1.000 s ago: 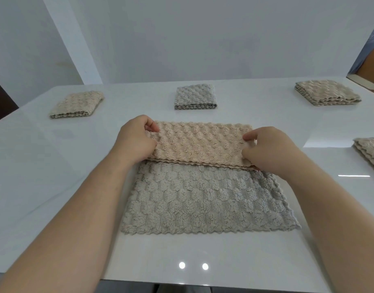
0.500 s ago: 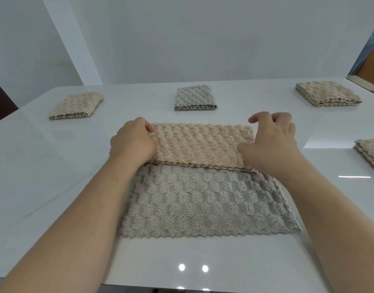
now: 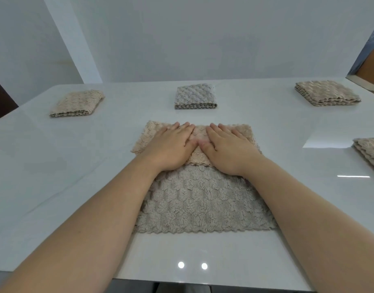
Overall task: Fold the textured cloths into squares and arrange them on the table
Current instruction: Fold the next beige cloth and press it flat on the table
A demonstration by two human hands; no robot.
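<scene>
Two flat hands press one beige cloth (image 3: pixel 244 133) mid-worktop (image 3: pixel 55 166).
Left hand (image 3: pixel 171 146) and right hand (image 3: pixel 230 149) lie palms down, fingers straight, neither grip closed on anything. The beige cloth overlaps one spread grey cloth (image 3: pixel 203 208) by the near edge. There are four folded squares: far-left beige square (image 3: pixel 76 103), far-middle grey square (image 3: pixel 195 97), far-right beige square (image 3: pixel 326 95) and right-edge beige square (image 3: pixel 370 153).

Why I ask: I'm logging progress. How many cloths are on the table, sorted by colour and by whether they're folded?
Beige folded: 3, the far-left cloth, far-right cloth and right-edge cloth
Grey folded: 1, the grey cloth
Half-folded: 1, the near cloth, pressed flat by the left hand and right hand
Total: 5
</scene>
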